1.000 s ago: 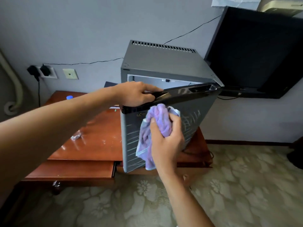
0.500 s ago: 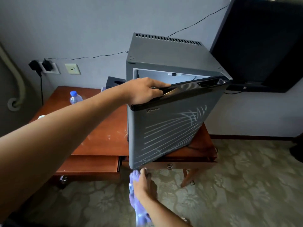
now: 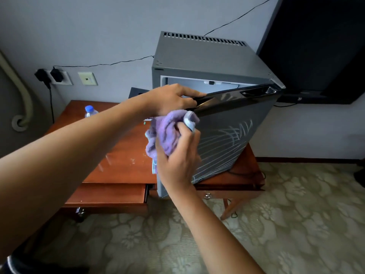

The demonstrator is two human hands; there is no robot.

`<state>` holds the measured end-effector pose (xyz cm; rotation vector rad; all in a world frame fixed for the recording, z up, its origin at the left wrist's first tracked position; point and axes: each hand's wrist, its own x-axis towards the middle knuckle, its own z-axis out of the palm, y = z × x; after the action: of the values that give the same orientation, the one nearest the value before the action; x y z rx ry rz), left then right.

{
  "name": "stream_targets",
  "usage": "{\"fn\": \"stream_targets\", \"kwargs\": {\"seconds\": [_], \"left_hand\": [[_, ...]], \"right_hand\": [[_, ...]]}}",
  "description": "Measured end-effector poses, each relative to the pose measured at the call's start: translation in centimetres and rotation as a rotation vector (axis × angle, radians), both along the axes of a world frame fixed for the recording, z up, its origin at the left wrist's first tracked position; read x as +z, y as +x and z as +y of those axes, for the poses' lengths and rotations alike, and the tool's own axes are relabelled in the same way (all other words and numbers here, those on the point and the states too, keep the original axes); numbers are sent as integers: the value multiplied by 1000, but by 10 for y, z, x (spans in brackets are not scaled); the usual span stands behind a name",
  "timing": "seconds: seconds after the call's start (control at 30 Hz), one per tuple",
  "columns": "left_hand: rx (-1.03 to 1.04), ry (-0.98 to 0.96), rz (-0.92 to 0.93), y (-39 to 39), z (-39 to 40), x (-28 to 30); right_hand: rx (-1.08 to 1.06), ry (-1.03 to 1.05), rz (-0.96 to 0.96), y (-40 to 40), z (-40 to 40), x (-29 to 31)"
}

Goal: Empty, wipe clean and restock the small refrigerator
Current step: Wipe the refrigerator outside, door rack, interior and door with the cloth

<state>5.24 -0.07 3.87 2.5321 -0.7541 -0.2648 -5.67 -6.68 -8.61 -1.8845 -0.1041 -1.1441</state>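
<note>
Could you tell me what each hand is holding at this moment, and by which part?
The left hand holds the fridge door by its top edge; the right hand holds the bunched purple cloth.

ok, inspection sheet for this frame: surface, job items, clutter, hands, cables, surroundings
Surface: wooden desk, glossy, pale specks on top.
Job's things: small refrigerator on the desk, door ajar, wipe streaks on it; purple cloth.
Clutter: water bottle at desk rear.
Hands: left hand grips the door's top edge; right hand holds the cloth against the door.
Cables: wall cable; plugs in outlet.
Surroundings: television, patterned carpet.
</note>
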Motion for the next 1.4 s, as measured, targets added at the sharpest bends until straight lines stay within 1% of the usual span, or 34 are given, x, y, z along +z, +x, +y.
{"fn": "stream_targets", "kwargs": {"seconds": [0.03,0.1,0.17,0.23,0.27,0.33,0.4,0.43,0.47,0.53,0.6,0.67,0.73,0.83,0.87,0.9,0.93,1.0,1.07,1.1,1.17,1.23,1.27,1.3,1.33,1.37,1.4], "left_hand": [[18,-8,1,-1,0,0],[63,-43,3,0,0,1],[67,-42,0,-1,0,1],[78,-35,9,0,0,1],[86,-39,12,1,0,2],[103,-48,19,3,1,2],[96,-67,22,1,1,1],[95,-78,17,-1,1,0],[88,-82,10,-3,0,0],[87,-84,0,-5,0,1],[96,-81,-8,-5,0,4],[98,-83,-10,-5,1,6],[100,-84,-4,-7,0,5],[105,-90,-8,-10,-1,3],[105,-87,-6,-11,-2,3],[105,-86,-7,-12,-3,2],[103,-86,-8,-14,-4,1],[105,-73,-18,-18,-6,-1],[124,-56,-29,-20,-7,-2],[135,-53,-26,-19,-7,-2],[157,-46,-18,-18,-7,-1],[170,-38,-28,-17,-7,1],[172,-42,-27,-18,-7,1],[171,-48,-32,-21,-8,0],[172,-51,-43,-24,-9,-1],[170,-46,-47,-27,-10,-1],[168,-40,-49,-28,-11,-1]], "right_hand": [[-19,-57,-2,10,5,-9],[-83,-200,46,23,9,-46],[-127,-320,186,25,10,-93],[-147,-408,387,20,11,-142],[-139,-445,519,15,12,-166],[-129,-530,851,5,9,-213],[-118,-566,1203,-7,-8,-257],[-79,-572,1328,-14,-18,-275],[-41,-548,1404,-21,-27,-283],[18,-424,1461,-31,-39,-277],[78,-236,1433,-36,-46,-257],[102,-101,1295,-40,-49,-227],[61,3,1036,-44,-48,-185],[12,120,477,-46,-36,-112],[27,116,320,-43,-30,-93],[45,97,205,-39,-23,-81],[62,72,147,-32,-16,-75],[-13,-45,97,-10,-4,-88],[-127,-198,109,9,1,-135],[-166,-251,167,12,3,-158],[-180,-279,392,10,5,-210],[-160,-328,777,-9,2,-263],[-141,-332,1044,-22,-4,-286],[-184,-362,1201,-31,-14,-311],[-217,-382,1265,-39,-27,-328],[-169,-415,1326,-42,-36,-342],[-100,-336,1413,-42,-43,-342]]}}
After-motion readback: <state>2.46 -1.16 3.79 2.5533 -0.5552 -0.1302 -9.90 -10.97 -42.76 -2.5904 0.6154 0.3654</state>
